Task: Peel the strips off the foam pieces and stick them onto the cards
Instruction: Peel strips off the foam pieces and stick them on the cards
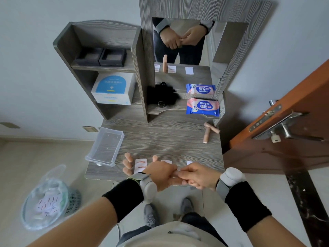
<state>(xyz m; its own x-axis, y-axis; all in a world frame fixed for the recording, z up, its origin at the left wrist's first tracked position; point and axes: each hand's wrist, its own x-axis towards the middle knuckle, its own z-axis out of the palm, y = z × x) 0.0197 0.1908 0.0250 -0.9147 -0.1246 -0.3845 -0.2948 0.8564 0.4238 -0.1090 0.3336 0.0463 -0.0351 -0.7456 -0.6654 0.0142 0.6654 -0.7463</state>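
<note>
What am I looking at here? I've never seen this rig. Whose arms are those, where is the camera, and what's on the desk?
There is no machine: a person wears a camera on the head, looking down. The left hand and right hand meet over the desk's near edge, pinching something too small to identify, probably a foam piece. Under them lie white cards; one carries two orange strips. Further back: a clear tray, two foam pieces, a wipes pack and a mirror reflecting the hands. A basket of finished cards sits on the floor.

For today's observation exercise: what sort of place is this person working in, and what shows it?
Probably a room at home, at a dressing table: a wood-grain vanity with a mirror, a pack of wipes on its shelf, and a door beside it.
</note>
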